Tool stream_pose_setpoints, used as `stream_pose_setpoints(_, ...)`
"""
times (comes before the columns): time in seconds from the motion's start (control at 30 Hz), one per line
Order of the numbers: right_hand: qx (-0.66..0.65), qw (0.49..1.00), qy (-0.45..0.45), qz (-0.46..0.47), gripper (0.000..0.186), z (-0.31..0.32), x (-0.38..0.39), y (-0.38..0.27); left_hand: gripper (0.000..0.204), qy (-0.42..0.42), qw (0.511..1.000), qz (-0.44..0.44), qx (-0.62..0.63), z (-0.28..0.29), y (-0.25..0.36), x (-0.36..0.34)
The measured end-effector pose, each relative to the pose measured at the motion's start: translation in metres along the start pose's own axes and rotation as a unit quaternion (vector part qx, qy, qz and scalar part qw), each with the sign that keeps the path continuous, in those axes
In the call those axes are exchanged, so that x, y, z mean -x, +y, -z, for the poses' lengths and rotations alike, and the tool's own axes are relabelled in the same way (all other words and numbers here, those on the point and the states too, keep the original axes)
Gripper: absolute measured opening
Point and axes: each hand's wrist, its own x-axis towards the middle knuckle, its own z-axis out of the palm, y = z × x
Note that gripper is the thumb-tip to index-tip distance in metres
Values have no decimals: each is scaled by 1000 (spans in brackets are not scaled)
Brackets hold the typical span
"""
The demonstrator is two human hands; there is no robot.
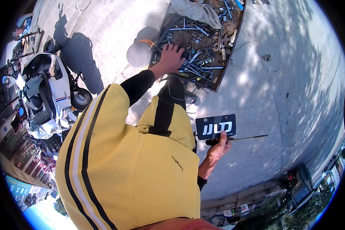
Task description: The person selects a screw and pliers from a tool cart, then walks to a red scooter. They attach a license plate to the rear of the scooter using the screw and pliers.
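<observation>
My left hand [171,57] reaches into the near left part of a rusty metal tool tray [219,82], fingers apart on a jumble of tools. Around it lie wrenches [189,66], small fittings and other metal tools, with a pale rag [195,11] at the far end. My right hand [218,145], lower right, grips a small black plate [206,124] with white markings and two round fasteners, its thumb on the face. In the same grip is a long thin tool [248,137], like a screwdriver, pointing right; its handle is mostly hidden.
A white scooter [53,97] stands at the left, casting a shadow. Round grey discs [138,55] lie left of the tray on the sunlit concrete. My yellow-clad knee [163,111] is between my hands. Vehicles [299,184] and buildings show at the rim.
</observation>
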Motion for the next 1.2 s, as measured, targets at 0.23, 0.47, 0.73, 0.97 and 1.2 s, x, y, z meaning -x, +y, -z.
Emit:
stream_pose_setpoints(0.23,19,1000,7,0,22,2,-1,-2,58,65,998,-18,18,-11,3,-12)
stream_pose_setpoints(0.47,23,1000,8,-1,23,-1,-1,-9,54,58,997,38,27,-28,20,-24)
stream_pose_setpoints(0.73,22,1000,9,2,24,2,-4,-9,31,103,992,43,60,-8,0,-50)
stream_pose_setpoints(0.97,21,1000,15,-2,22,5,-6,-7,20,90,993,76,-11,-23,-2,-78)
stream_pose_setpoints(1.2,-9,999,18,-36,24,8,-9,-8,21,88,996,4,-16,-38,-19,-76)
